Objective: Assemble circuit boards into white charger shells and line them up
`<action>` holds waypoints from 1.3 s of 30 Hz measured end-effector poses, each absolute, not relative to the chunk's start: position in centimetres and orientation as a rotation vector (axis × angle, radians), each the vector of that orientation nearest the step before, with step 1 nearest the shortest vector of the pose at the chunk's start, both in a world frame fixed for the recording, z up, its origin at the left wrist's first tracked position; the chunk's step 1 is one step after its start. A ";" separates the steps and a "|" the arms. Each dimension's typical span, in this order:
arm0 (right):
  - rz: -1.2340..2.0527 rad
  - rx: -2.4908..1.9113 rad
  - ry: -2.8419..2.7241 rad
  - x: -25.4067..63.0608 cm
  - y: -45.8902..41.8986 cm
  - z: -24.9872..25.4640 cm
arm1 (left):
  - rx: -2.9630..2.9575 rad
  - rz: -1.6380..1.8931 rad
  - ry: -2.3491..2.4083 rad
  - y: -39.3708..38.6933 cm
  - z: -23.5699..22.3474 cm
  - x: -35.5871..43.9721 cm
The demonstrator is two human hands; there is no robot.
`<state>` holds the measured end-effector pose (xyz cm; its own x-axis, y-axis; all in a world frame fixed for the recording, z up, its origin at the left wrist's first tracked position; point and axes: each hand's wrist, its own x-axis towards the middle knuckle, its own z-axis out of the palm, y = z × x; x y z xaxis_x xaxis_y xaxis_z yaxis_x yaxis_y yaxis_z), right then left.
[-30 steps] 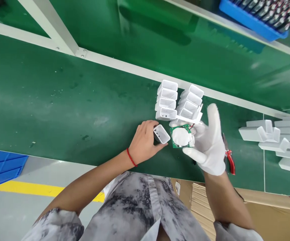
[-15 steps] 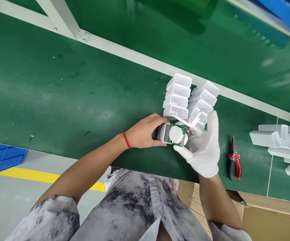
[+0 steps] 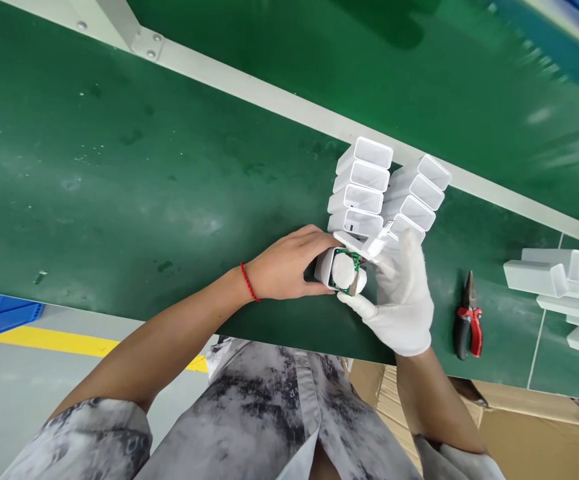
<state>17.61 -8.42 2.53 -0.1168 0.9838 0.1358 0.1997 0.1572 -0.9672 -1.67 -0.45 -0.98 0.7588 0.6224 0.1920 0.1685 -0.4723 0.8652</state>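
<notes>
My bare left hand [image 3: 292, 265], with a red cord at the wrist, grips a white plastic housing [image 3: 323, 266] between thumb and fingers. At the housing's open end sits a green circuit board [image 3: 352, 259] bearing a round white disc [image 3: 343, 270]. My right hand [image 3: 402, 300], in a white glove, is closed on the board's edge with thumb and fingertips. A white plastic end piece with a bracket [image 3: 373, 247] lies over the gloved fingers, beside the housing's mouth. Part of the board is inside the housing.
Two rows of open white housings [image 3: 369, 176] stand just beyond my hands. Red-and-black pliers [image 3: 468, 320] lie on the green table to the right. White plastic parts [image 3: 537, 277] are stacked farther right. A pale rail [image 3: 259, 90] runs behind; cardboard boxes [image 3: 534, 427] sit below the edge.
My right hand has moved left, bringing the circuit board deeper into the housing. The white end piece has shifted left with it. My left hand keeps its grip.
</notes>
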 end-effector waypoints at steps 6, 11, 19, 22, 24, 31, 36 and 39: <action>1.020 -1.239 -1.537 17.7 -8.7 2.3 | 2.009 0.592 0.593 -0.4 -0.8 -1.7; 1.033 -1.264 -1.556 17.7 -8.7 2.5 | 1.996 0.573 0.602 -0.4 -0.8 -1.7; 0.943 -1.444 -1.653 17.7 -9.3 3.0 | 1.999 0.569 0.594 -0.4 -1.0 -1.7; 0.801 -1.559 -1.768 17.3 -9.3 4.2 | 2.011 0.591 0.585 -0.4 -1.1 -1.7; 0.690 -1.627 -1.838 16.9 -9.1 4.9 | 2.022 0.619 0.569 -0.4 -1.2 -1.7; 0.515 -1.655 -2.013 16.2 -8.5 6.2 | 2.023 0.644 0.551 -0.4 -1.4 -1.7; 0.404 -1.745 -2.044 15.8 -8.5 6.7 | 1.992 0.599 0.564 -0.4 -1.4 -1.8; 0.423 -1.706 -2.071 15.8 -8.3 6.8 | 1.992 0.601 0.555 -0.3 -1.3 -1.8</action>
<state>15.76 -8.32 6.84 -0.1570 0.9793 0.1275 0.8508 0.1996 -0.4861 -1.78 -0.32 -1.31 0.7762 0.6028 0.1851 0.1365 -0.4472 0.8840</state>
